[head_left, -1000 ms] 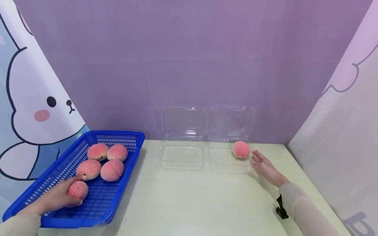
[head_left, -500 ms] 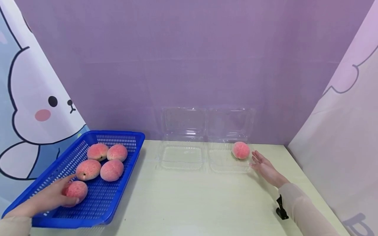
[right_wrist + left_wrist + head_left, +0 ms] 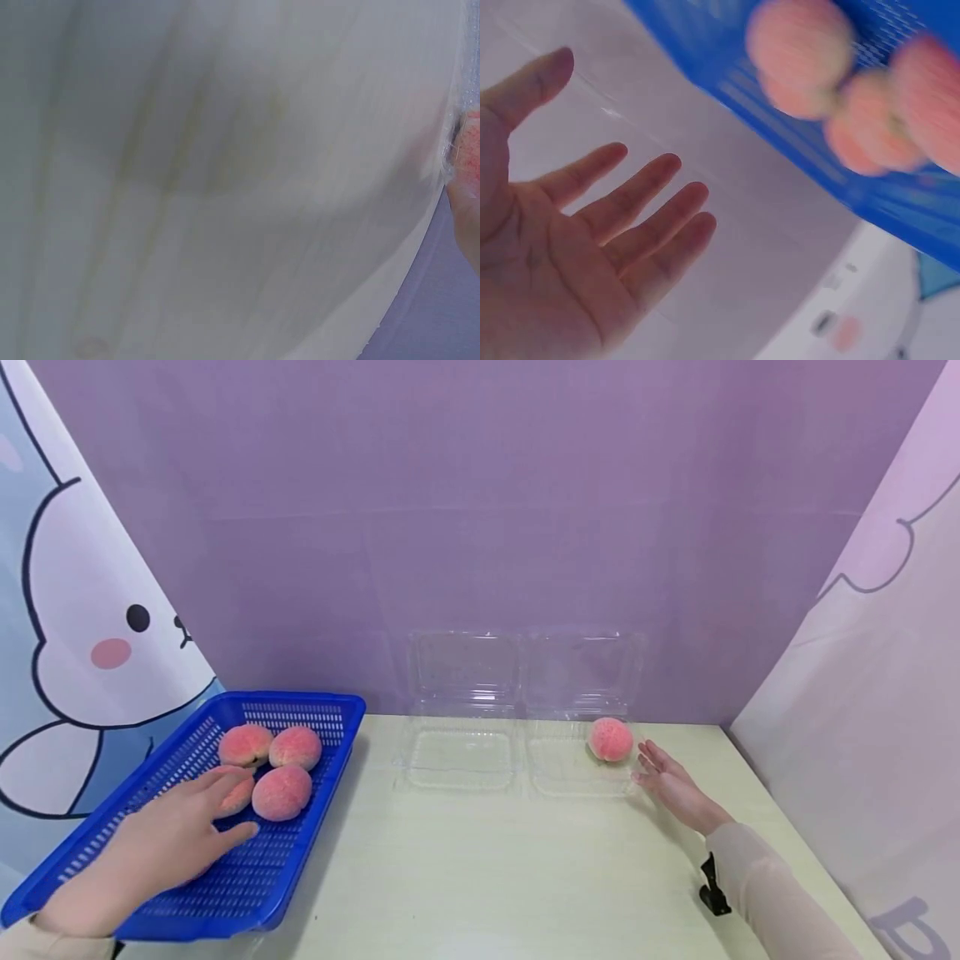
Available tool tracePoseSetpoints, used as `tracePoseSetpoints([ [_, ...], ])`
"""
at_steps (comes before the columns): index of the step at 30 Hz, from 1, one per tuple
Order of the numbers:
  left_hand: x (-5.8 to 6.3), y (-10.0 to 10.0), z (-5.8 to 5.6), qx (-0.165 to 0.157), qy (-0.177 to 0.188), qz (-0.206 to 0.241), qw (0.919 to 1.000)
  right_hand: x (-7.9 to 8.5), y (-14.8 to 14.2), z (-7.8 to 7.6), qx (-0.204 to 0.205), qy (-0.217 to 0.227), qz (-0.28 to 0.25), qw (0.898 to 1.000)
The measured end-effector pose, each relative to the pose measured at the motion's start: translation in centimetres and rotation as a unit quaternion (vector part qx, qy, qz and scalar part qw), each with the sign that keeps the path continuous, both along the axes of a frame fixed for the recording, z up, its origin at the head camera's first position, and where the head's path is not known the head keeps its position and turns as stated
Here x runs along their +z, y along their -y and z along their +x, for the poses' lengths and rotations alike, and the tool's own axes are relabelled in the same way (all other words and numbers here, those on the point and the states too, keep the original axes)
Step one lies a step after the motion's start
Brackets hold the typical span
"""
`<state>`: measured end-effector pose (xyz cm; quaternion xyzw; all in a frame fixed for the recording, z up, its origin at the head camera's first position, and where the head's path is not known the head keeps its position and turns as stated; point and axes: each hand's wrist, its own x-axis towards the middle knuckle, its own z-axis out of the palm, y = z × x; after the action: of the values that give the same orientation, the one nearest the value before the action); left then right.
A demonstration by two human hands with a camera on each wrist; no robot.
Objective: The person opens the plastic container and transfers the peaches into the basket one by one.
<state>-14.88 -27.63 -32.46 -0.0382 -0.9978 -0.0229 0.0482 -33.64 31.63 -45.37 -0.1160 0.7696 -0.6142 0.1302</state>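
My left hand (image 3: pixel 153 839) hovers over the front left of a blue plastic basket (image 3: pixel 281 893). In the left wrist view its palm and spread fingers (image 3: pixel 649 187) hold nothing. Three peaches, one at the back left (image 3: pixel 246 745), one at the back right (image 3: pixel 296 747) and one further forward (image 3: pixel 282 793), lie in full sight. Another peach (image 3: pixel 238 797) is partly covered by my fingers, and one more is almost wholly hidden below the hand. My right hand (image 3: pixel 678 792) reaches with straight fingers to the side of the right clear plastic box (image 3: pixel 558 777), beside a single peach (image 3: pixel 611 740) in it.
A second clear box (image 3: pixel 461 764) stands to the left of the first. Both lids, such as the left one (image 3: pixel 468 667), are raised against the purple backdrop (image 3: pixel 480 510). Printed cloths hang at both sides of the pale table (image 3: pixel 465 868).
My left hand has let go of the front peach, risen and moved right over the basket. The front peach shifted slightly left before being covered. My right hand has stayed put.
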Motion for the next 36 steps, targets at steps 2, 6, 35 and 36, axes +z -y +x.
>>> tracePoseSetpoints([
  [2,0.5,-2.2,0.2,-0.033,-0.036,0.014,0.9987,0.0,0.0,0.0,-0.001,0.000,0.001,1.000],
  [6,0.9,-6.5,0.1,-0.095,-0.099,0.038,0.9898,0.2,-0.1,0.0,-0.002,0.002,0.002,1.000],
  [35,-2.5,-27.8,-11.0,-0.325,0.017,0.132,0.9362,0.5,0.4,0.3,-0.017,0.002,0.010,1.000],
  [36,-2.5,-28.3,-11.5,-0.330,0.012,0.126,0.9353,0.5,0.5,0.3,-0.018,0.000,0.008,1.000],
])
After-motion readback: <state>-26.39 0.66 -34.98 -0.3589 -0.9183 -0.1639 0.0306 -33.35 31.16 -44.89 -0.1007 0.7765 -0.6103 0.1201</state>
